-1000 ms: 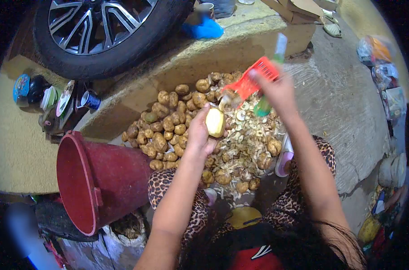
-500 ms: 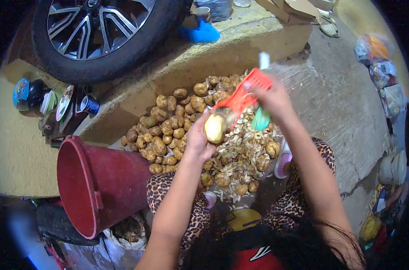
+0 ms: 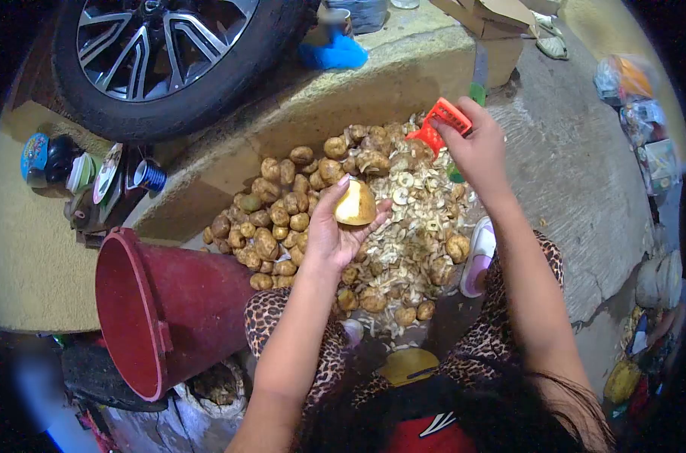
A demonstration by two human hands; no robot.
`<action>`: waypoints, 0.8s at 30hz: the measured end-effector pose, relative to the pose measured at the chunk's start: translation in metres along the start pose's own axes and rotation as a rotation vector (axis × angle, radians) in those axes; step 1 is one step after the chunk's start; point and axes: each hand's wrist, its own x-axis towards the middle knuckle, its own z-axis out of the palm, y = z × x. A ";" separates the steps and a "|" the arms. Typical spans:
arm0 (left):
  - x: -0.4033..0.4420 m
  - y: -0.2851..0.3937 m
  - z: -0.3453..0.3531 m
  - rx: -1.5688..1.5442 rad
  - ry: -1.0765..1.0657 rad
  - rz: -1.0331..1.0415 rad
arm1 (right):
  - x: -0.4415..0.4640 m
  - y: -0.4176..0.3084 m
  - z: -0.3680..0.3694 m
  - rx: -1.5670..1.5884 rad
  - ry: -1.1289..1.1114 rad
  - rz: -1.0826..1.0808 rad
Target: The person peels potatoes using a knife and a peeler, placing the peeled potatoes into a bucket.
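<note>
My left hand (image 3: 339,238) holds a partly peeled potato (image 3: 355,204), its pale peeled side facing up and left and brown skin on the rest. Up and to the right, my right hand (image 3: 479,147) is closed on a red peeler (image 3: 447,119), held apart from the potato. A green object shows above and below that hand; I cannot make out whether it is held too. Beneath both hands lie a heap of unpeeled potatoes (image 3: 266,243) and a spread of peelings (image 3: 414,219).
A dark red bucket (image 3: 199,302) lies tipped at the left. Behind the potatoes runs a concrete step (image 3: 282,121) bearing a car wheel (image 3: 78,106) and a blue bag (image 3: 335,54). Plastic-wrapped items (image 3: 645,121) stand at the far right.
My right hand and the peeler have moved up and away from the potato. The potato has turned in my left hand, so more brown skin shows.
</note>
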 end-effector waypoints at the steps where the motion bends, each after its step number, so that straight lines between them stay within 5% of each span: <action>1: 0.003 -0.001 -0.003 -0.016 0.016 -0.017 | 0.000 0.003 0.000 0.064 -0.039 0.046; 9: 0.016 -0.004 -0.014 -0.190 -0.084 -0.051 | -0.016 -0.009 0.022 0.923 -0.358 0.688; 17: 0.022 -0.012 -0.017 -0.236 -0.013 0.060 | -0.055 -0.029 0.054 0.695 -0.342 0.407; 24: 0.016 -0.007 -0.017 -0.053 0.031 0.114 | -0.015 -0.013 0.023 0.765 -0.140 0.476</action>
